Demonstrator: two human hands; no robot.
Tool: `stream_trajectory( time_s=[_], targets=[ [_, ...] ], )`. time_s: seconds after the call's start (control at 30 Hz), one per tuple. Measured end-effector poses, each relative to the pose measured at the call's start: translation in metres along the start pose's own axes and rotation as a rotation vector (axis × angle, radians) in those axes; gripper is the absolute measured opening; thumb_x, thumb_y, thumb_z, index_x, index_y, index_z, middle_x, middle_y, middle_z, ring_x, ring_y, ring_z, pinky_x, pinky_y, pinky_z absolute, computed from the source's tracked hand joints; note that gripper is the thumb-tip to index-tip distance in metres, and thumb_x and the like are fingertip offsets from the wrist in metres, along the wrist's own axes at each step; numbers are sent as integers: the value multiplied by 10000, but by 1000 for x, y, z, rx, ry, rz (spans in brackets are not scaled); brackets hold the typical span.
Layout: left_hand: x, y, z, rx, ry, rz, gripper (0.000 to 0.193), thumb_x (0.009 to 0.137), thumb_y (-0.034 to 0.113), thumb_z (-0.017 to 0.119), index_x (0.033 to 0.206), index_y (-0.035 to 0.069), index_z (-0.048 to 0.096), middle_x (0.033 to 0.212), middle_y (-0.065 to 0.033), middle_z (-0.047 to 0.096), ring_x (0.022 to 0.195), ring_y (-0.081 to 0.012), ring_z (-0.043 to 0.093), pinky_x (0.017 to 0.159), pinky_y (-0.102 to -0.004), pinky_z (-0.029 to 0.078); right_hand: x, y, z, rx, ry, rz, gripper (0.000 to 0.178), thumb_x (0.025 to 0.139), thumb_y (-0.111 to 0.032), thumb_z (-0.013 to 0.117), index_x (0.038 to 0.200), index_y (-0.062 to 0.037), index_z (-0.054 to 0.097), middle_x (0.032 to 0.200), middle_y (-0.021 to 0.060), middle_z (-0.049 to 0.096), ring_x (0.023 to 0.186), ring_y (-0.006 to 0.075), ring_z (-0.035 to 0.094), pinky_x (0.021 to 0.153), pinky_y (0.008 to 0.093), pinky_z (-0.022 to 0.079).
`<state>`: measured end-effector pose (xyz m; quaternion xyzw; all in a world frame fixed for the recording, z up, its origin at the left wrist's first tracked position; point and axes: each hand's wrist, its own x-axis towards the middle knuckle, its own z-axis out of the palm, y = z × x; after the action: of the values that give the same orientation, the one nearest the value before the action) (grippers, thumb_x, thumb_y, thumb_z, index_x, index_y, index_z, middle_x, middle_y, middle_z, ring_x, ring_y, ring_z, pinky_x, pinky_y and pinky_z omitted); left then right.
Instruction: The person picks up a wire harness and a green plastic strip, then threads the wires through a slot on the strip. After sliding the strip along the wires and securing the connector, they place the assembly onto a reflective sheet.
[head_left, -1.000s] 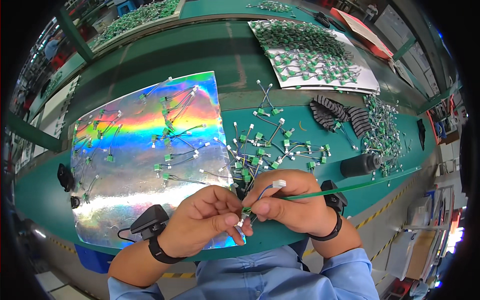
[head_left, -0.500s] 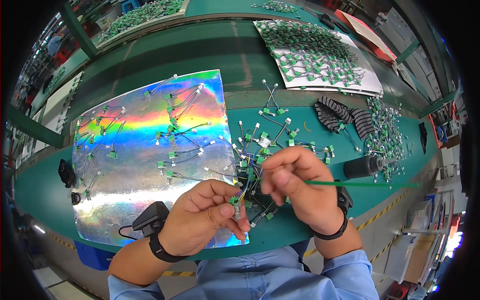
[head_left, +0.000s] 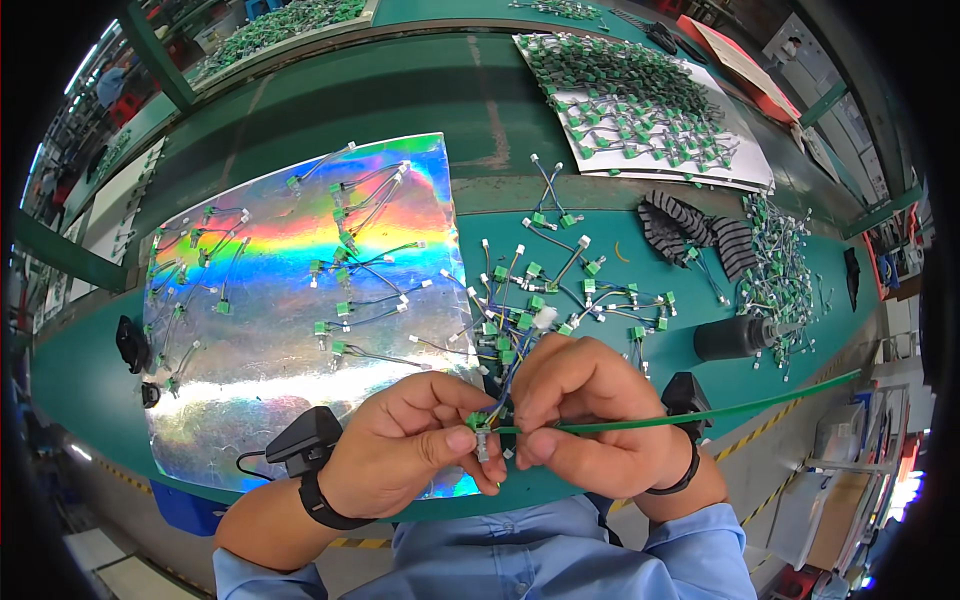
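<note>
While the fingertips of both hands press together just above the near edge of the green workbench [head_left: 420,90], they pinch a small green connector [head_left: 480,424] with short wires between them. The left hand [head_left: 415,445] closes its thumb and forefinger on the connector from the left; the right hand [head_left: 590,420] is curled shut around the wires and also grips a long thin green strip [head_left: 700,412], which runs off toward the bench's right end. Blue and white wires rise from the right fist to a white plug [head_left: 545,317] just above the knuckles. Each wrist carries a black band with a small black box: the left wrist device [head_left: 305,442] and the right wrist device [head_left: 686,392]. Behind the left hand lies a shiny rainbow-coloured sheet [head_left: 260,370], strewn with finished wire pieces. Beyond the right hand sits a loose heap of wired connectors [head_left: 560,285]. A black cylinder [head_left: 735,337] lies near the right end, and a white board [head_left: 740,150] covered with more connectors rests at the far right corner.
</note>
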<state>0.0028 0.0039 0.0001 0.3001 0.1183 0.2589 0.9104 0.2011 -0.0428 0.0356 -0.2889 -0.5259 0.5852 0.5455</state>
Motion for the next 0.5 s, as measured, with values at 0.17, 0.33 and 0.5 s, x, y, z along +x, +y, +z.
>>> stream_trajectory(
  time_s=[0.17,0.33,0.5],
  targets=[
    [-1,-1,0,-7,-5,5,252,913,98,526,1133,-11,472,920,-171,606,822,-255,632,702,-381,534,6,-1,-7,-369,-80,-3,163,791,37,597,937,17,527,885,115,536,726,183,557,622,282,457],
    [-2,-2,-1,-7,1,55,238,906,77,532,1122,-8,477,931,-173,606,828,-253,634,707,-382,535,1,-5,0,-302,31,76,102,794,29,609,881,25,555,855,116,577,746,190,580,650,285,460],
    [-2,-3,0,27,66,97,246,881,21,557,1113,-10,483,952,-165,606,852,-242,635,739,-370,532,3,-5,-1,-543,-66,-83,123,799,40,597,898,13,529,863,129,583,751,198,581,660,288,465]
  ],
)
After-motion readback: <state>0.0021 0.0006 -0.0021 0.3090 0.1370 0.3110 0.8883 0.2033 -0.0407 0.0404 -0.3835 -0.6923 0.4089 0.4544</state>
